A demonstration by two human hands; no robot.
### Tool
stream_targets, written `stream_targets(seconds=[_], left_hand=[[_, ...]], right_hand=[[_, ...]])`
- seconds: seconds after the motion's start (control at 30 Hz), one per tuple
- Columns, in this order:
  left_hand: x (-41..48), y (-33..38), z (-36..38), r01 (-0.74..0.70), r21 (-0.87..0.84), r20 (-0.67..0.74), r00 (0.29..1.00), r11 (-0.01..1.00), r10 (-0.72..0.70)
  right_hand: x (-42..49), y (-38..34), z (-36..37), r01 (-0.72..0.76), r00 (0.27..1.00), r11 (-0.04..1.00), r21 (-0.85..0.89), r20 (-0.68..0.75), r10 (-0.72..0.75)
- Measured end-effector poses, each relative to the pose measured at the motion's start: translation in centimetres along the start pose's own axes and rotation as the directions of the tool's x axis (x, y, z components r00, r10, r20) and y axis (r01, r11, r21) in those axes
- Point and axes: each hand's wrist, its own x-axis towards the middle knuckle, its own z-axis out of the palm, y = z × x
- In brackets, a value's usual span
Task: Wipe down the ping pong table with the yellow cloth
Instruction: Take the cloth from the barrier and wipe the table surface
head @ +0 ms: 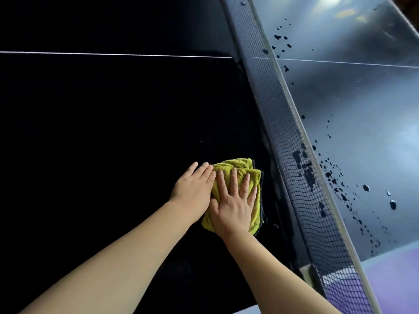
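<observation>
A folded yellow cloth (238, 165) lies flat on the dark ping pong table (113, 132), close to the net. My right hand (234, 203) presses on top of it with fingers spread straight. My left hand (195, 191) lies beside it on the cloth's left edge, fingers straight and together, partly on the table. Both forearms reach in from the bottom of the view.
The black mesh net (292, 143) with a pale top band runs diagonally just right of the cloth. Beyond it, the far table half (362, 98) carries many dark water droplets. A white centre line (113, 54) crosses the table. Purple floor (396, 279) shows at the lower right.
</observation>
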Motion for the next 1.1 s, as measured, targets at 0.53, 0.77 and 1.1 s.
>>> stream_targets(seconds=[0.53,0.77,1.1], left_hand=[[-22.0,-23.6,11.7,0.416,-0.183,0.01,0.907,0.891,-0.422],[-32.6,-27.0,16.6,0.534,-0.222,0.027,0.84,0.816,-0.542],[-40.8,-22.9,19.1,0.605,-0.284,0.103,0.791,0.744,-0.603]], right_hand=[[-7.8,-31.1,6.0,0.393,0.92,0.914,-0.098,0.062,-0.388],[-14.3,-38.7,9.1,0.549,0.836,0.826,-0.128,0.093,-0.541],[-20.7,-37.8,10.6,0.741,0.672,0.657,-0.139,0.152,-0.725]])
